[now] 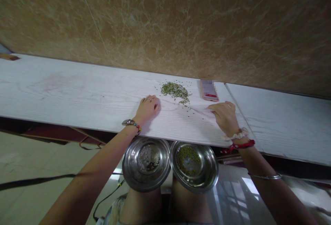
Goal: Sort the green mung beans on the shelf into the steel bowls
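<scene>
A loose pile of small green beans (174, 90), which look like mung beans, lies on the white tabletop (77, 97). Just left of the pile, my left hand (148, 108) rests on the table with its fingers curled under; whatever is beneath them is hidden. My right hand (224, 114) is to the right of the beans, thumb and forefinger pinched together, and I cannot make out anything between them. On my lap stand two metal bowls. The left bowl (128, 173) holds white grains that look like rice, and the right bowl (210, 176) holds green beans.
A phone (209, 90) lies near the wall, just beyond my right hand. The brown marbled wall (165, 21) runs along the table's back edge. A seam crosses the tabletop on the right. A dark cable (38, 181) hangs at the lower left.
</scene>
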{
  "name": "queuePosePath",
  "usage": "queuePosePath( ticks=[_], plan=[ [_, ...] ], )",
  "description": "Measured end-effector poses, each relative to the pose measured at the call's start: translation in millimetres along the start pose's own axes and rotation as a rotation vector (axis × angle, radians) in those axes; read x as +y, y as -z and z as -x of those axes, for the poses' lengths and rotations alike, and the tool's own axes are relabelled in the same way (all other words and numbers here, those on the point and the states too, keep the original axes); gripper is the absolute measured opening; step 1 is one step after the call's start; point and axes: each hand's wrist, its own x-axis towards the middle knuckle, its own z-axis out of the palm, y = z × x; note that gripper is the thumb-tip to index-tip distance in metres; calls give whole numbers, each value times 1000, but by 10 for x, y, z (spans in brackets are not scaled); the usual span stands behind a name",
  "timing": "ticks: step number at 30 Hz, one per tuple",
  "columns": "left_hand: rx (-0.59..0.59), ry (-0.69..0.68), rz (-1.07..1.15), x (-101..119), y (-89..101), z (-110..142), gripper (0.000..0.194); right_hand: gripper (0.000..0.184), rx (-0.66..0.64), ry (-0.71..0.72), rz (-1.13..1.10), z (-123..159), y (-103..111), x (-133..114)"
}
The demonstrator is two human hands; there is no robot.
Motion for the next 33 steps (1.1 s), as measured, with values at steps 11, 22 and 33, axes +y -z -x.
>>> queuePosePath(
  ticks=[11,22,33],
  plan=[
    [0,7,11,-13,-22,-6,35,22,-70,-26,-9,129,232,35],
    [17,-15,16,-26,-21,7,34,22,-56,-1,-10,92,255,20],
    [7,-15,29,-43,-41,6,34,22,-81,-36,14,170,419,6]
  ],
)
